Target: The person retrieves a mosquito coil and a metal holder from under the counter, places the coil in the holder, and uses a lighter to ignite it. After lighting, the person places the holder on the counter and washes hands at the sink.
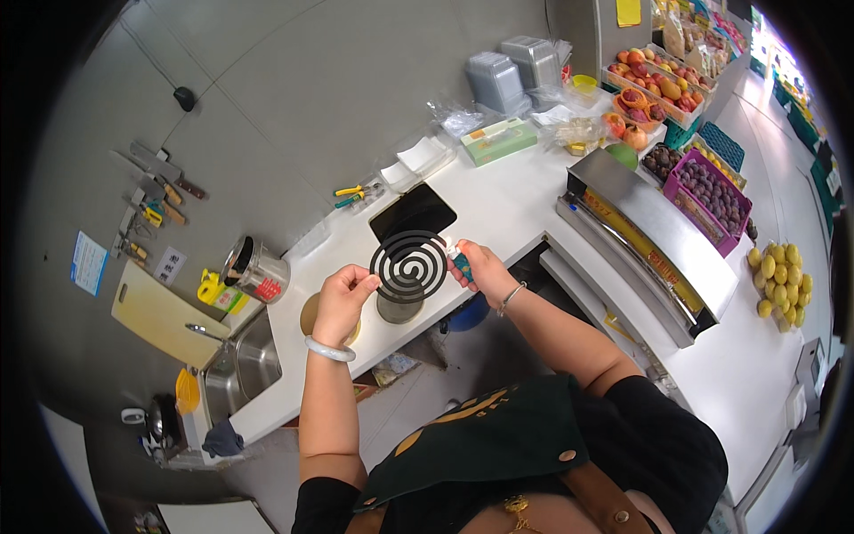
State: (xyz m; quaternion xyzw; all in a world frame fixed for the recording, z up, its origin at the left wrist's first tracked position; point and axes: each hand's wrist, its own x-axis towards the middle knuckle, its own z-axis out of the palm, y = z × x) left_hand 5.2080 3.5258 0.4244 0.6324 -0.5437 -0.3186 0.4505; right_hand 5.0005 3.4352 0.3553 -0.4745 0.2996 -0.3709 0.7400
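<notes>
My left hand [347,300] pinches the outer edge of a black mosquito coil [411,274] between thumb and fingers, above the white counter. In my right hand [486,270] is a teal lighter [461,265]. A small flame [448,241] shows at the lighter's top, right by the coil's right edge. Below the coil stands a round tin [400,311], its top partly covered by the coil. A tan round object [309,314] lies behind my left wrist, mostly hidden. Just beyond the coil rests a dark-screened tablet [417,208].
Pliers [349,195] and a green box [499,141] lie along the counter's wall side. To the left are a sink [259,357], a steel pot [259,270] and wall-hung knives [167,170]. A film-wrapping machine [657,233] and fruit crates [708,193] stand on the right.
</notes>
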